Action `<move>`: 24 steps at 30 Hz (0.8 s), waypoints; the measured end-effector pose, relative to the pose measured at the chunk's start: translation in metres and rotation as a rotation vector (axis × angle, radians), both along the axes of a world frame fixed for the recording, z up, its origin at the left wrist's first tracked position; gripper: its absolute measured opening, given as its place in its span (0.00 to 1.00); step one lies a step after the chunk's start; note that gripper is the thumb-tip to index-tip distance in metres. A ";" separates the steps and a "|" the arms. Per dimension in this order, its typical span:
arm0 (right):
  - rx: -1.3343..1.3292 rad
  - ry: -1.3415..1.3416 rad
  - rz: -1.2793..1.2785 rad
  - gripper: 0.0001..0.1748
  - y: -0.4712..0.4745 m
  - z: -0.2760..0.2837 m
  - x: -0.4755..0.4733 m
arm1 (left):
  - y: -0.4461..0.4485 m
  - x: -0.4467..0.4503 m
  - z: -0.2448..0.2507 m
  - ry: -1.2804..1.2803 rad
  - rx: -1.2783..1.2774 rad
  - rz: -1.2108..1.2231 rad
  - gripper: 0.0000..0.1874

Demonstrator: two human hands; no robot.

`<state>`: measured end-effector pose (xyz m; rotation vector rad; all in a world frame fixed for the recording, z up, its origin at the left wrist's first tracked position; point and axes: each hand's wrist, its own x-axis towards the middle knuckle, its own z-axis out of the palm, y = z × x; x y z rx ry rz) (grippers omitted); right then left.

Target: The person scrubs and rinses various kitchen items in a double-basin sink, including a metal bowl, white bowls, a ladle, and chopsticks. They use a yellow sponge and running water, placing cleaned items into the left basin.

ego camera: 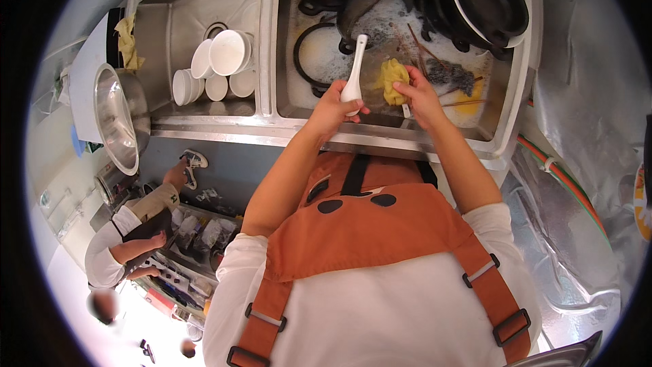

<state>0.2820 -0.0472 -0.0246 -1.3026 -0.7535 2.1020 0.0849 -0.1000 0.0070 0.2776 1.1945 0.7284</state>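
Note:
Over the soapy right basin, my left hand (340, 104) grips a white soup spoon (359, 63) by its bowl, with the handle pointing away from me. A crumpled yellow cloth (394, 81) is pinched in my right hand (420, 94), a short way to the right of the spoon. A small white handle end (406, 110) shows just below the cloth. Brown chopsticks (428, 48) and a dark mesh scrubber (452, 77) lie in the suds beyond my right hand. Black cast-iron pans (372, 5) and a stack of black dishes (490, 5) fill the basin's far side.
In the left basin, several white bowls (229, 53) are stacked near the drain. A steel bowl (119, 117) stands left of the sink (219, 132), below another yellow cloth (130, 43). Behind me at the lower left, a person (114, 250) is beside a counter. An orange-green hose (565, 176) runs at the right.

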 end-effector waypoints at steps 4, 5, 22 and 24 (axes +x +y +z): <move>0.196 -0.108 0.020 0.25 -0.018 0.037 -0.002 | 0.013 0.028 -0.006 0.020 0.070 -0.089 0.17; 0.278 -0.195 0.082 0.26 -0.021 0.047 -0.006 | 0.011 0.035 -0.015 0.118 0.181 -0.116 0.17; 0.777 -1.123 -0.150 0.19 0.065 -0.041 0.001 | -0.003 0.022 0.034 -0.065 0.108 -0.148 0.18; 0.786 -1.233 0.075 0.20 0.057 -0.036 0.003 | -0.012 -0.003 0.050 -0.082 0.100 -0.123 0.17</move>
